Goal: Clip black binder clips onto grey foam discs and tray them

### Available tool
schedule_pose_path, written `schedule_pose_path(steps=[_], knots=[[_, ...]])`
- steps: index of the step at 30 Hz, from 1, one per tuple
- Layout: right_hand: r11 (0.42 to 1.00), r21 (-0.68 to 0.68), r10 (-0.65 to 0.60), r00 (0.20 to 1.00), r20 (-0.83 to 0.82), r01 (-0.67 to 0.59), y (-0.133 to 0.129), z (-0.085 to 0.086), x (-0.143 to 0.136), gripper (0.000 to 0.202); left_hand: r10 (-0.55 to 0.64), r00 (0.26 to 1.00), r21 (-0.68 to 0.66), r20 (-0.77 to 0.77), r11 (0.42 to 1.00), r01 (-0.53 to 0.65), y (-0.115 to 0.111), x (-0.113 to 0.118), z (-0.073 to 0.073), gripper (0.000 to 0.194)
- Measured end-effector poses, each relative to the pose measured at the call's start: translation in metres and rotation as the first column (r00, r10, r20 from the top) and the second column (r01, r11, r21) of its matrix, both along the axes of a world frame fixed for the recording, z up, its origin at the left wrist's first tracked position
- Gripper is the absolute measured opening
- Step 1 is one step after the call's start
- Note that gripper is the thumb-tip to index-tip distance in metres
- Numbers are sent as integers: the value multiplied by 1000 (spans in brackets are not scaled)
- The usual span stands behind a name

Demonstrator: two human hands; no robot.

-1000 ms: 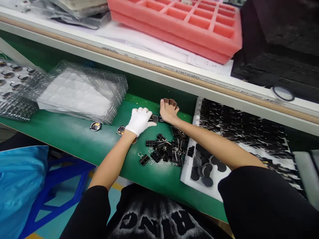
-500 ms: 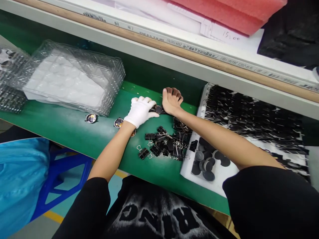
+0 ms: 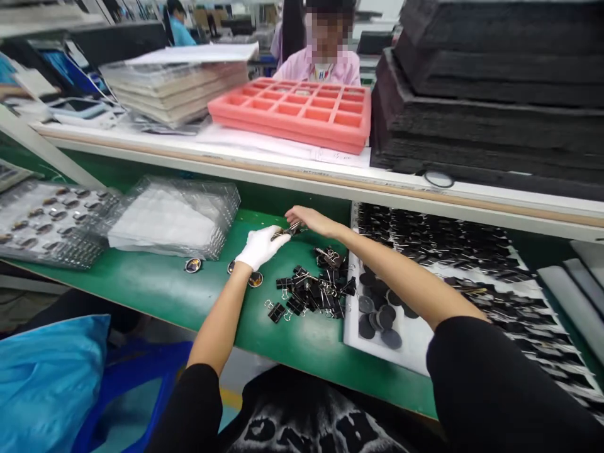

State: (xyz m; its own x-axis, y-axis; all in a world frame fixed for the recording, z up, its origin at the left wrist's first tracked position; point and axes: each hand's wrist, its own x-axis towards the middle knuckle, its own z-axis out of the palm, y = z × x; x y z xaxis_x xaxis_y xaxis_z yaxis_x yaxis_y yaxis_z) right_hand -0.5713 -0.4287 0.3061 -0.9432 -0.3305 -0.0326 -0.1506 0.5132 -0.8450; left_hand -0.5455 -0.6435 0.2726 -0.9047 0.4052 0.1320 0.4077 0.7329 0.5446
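My left hand [image 3: 263, 244], in a white glove, is closed on a small dark piece with black binder clips [image 3: 295, 229] on it. My right hand [image 3: 311, 220], bare, has its fingers closed around the far side of the same piece, which they partly hide. Nearer to me lies a loose heap of black binder clips [image 3: 311, 292] with silver wire handles. Round dark-faced pieces with metallic rims, like watch heads, rest on the green bench: one piece [image 3: 193, 265] further left, another piece [image 3: 255, 279] by my left wrist, and a third partly hidden there.
Clear plastic trays [image 3: 174, 220] stand at the left. To the right, a white board [image 3: 352, 327] carries black discs [image 3: 377, 314] and rows of binder clips. Above runs a shelf edge [image 3: 264, 173] with a pink foam tray [image 3: 302, 123] and black foam blocks [image 3: 472, 126]. A person sits opposite.
The view has tilted up, showing the shelf and the person opposite. My right hand's fingers have come down from raised and curled onto the clipped piece, which now looks tilted.
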Motion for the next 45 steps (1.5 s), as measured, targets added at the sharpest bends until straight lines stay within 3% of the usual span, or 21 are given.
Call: schedule_pose_path(steps=[2,3,5,8,10,13,15,17,21,22,24,29,35,38,41,45], knots=[[984,-28,174,982,-79,-177,11,14,18,51,18,987,237,160,970,-56,-2,8,11,60],[985,2,174,978,-115,-175,15,19,29,47,13,974,320,225,943,-87,-1,13,15,67],[993,69,106,982,-157,-96,19,26,55,37,-18,948,390,318,914,-113,3,24,18,79],[988,156,53,981,-189,-24,23,31,109,25,-134,910,392,392,919,-33,10,45,14,88],[980,197,9,972,-233,38,29,33,153,23,-239,901,419,363,905,71,11,56,10,92],[943,205,-178,918,-354,261,53,29,227,20,-336,921,467,198,858,213,9,60,8,87],[880,200,-319,848,-424,431,82,24,280,20,-326,935,447,139,863,235,8,56,10,74],[782,231,-427,767,-480,580,120,17,330,21,-305,945,413,119,881,232,7,52,13,60],[456,463,-550,650,-524,760,203,-5,396,21,-282,955,390,90,892,227,11,49,15,49],[397,510,-570,640,-515,763,219,-12,404,21,-275,957,392,87,893,221,12,48,15,48],[343,567,-598,639,-483,749,243,-25,409,22,-262,961,391,90,897,208,17,49,14,48],[366,629,-571,699,-430,686,269,-43,400,25,-247,965,368,88,908,199,25,59,19,49],[393,678,-479,767,-426,621,282,-40,402,25,-229,967,336,111,924,180,14,84,28,47],[364,664,-440,749,-496,653,264,-30,404,27,-135,991,301,-15,944,134,1,96,22,43],[377,598,-392,707,-589,707,222,-18,393,26,41,954,180,-297,984,14,-17,102,7,40],[600,586,-178,806,-565,544,158,-5,351,25,229,835,6,-500,965,-261,-55,94,-20,44]])
